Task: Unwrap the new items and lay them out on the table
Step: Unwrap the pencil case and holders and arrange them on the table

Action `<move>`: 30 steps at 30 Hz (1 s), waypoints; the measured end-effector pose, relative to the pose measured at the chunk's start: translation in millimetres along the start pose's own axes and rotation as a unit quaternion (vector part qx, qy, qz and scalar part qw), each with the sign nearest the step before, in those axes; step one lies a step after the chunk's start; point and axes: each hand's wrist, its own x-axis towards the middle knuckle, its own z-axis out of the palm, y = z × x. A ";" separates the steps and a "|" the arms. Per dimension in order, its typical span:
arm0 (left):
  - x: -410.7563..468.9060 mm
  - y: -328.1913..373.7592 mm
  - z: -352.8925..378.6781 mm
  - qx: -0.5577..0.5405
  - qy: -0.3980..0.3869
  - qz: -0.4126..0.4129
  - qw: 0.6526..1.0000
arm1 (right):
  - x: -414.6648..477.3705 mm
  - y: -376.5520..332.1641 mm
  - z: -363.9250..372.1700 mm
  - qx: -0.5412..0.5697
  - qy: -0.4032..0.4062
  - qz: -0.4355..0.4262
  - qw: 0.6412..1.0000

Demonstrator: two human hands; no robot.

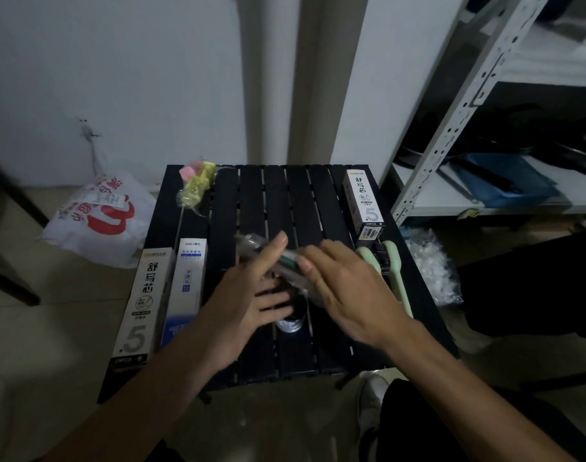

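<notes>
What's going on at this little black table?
A person holds a clear packet above the black slatted table. The right hand pinches one end, while the left hand, fingers spread, props it with the thumb. Blur hides the contents. On the table lie a white box, a blue-and-white box, another white box, a yellow-and-pink wrapped item and pale green pieces.

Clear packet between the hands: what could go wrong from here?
1. The right hand pinches the clear packet above the slatted table while the left hand lies open under it; freed contents could drop through the slat gaps.
2. The green brushes lie at the table's right edge beside the right hand; a sweep might knock them off.
</notes>
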 end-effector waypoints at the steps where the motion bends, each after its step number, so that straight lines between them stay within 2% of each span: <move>1: -0.3 -0.6 1.9 -0.047 -0.016 -0.014 0.999 | 0.1 -4.5 3.2 -0.023 -0.002 -0.020 1.000; 4: 1.5 -3.5 2.0 -0.136 -0.009 -0.004 0.991 | -0.6 -12.2 8.6 -0.021 0.011 -0.061 0.998; 10: -0.8 -10.5 3.2 -0.165 0.026 0.028 0.986 | -2.4 -12.3 12.5 -0.031 0.050 -0.083 0.995; 14: -1.3 -8.5 2.2 -0.156 0.026 0.036 0.987 | -1.9 -7.6 10.6 0.017 0.042 -0.083 0.996; 19: -1.4 -7.8 0.0 -0.164 0.008 0.070 0.984 | -2.1 -5.0 12.0 0.070 0.075 -0.041 0.994; 24: 2.6 -9.7 3.7 -0.135 0.051 0.102 0.984 | -3.5 -9.9 20.4 0.127 0.117 0.061 0.983; 27: 1.9 -9.7 5.3 -0.083 0.078 0.123 0.986 | -0.6 -11.4 12.8 0.211 0.082 0.138 0.964; 30: -3.2 -14.2 8.3 0.001 0.088 0.148 0.985 | 1.0 -16.8 3.5 0.268 -0.006 0.152 0.951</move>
